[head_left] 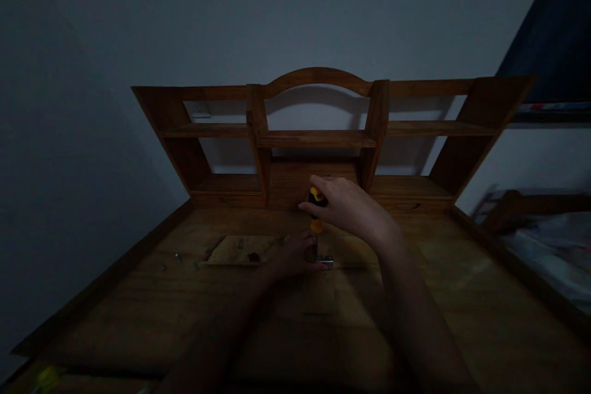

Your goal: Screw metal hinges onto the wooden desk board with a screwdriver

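Note:
My right hand [344, 203] is wrapped round the black-and-yellow handle of a screwdriver [316, 226], held upright with its shaft pointing down. The shaft's tip meets a small shiny metal latch [327, 260] on a wooden board [240, 250] lying flat on the desk top; the exact contact is too dark to make out. From the left, my left hand [293, 253] curls its fingers beside the shaft, with the thumb against the latch. Part of the board is hidden behind both hands. A dark hole or mark shows in the board left of my left hand.
Several small metal screws [178, 256] lie on the wooden desk top [152, 314] to the left. A wooden shelf unit [318, 138] rises at the back against the wall. Raised wooden edges run along both sides. A blurred yellow object [48, 375] is at the lower left.

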Demonstrator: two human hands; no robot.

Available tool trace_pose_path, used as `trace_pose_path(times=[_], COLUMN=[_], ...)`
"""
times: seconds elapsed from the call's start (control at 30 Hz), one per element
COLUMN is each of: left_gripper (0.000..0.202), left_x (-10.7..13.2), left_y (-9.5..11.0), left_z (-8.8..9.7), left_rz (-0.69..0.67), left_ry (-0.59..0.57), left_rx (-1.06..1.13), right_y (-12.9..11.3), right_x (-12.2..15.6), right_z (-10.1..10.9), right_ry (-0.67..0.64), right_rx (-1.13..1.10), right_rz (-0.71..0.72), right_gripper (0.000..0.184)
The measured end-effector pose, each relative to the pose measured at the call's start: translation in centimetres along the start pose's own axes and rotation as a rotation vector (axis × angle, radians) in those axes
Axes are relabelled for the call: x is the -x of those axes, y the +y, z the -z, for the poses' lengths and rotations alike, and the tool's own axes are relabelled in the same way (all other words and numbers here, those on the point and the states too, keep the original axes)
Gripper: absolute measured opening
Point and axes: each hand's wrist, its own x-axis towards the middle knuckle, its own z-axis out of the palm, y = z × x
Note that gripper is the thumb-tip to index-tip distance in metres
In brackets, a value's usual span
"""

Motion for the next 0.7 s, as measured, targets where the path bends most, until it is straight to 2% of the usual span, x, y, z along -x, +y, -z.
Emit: trace_pose_path(times=[0.13, 0.4, 0.57, 0.7], left_gripper=[0.039, 0.047, 0.044, 0.045], left_x=[-0.1, 0.0, -0.1, -0.1], left_y=[-0.5, -1.1, -0.9, -0.8], left_z=[-0.2, -0.8, -0.7, -0.6], left_rz=[0.005, 0.000, -0.006, 0.008], left_ry=[-0.001, 0.049, 0.036, 0.034], left_rx=[-0.014, -0.044, -0.035, -0.046], right_y=[-0.3, 0.5, 0.2, 0.1], right_x=[0.0, 0.2, 0.1, 0.2], right_z=[0.0, 0.5, 0.5, 0.3], right_ry=[0.001, -0.077, -0.048, -0.032], right_rx=[0.053, -0.179, -0.127, -0.043], right_rz=[-0.026, 0.103, 0.056, 0.027], right_gripper=[0.033, 0.022, 0.021, 0.028])
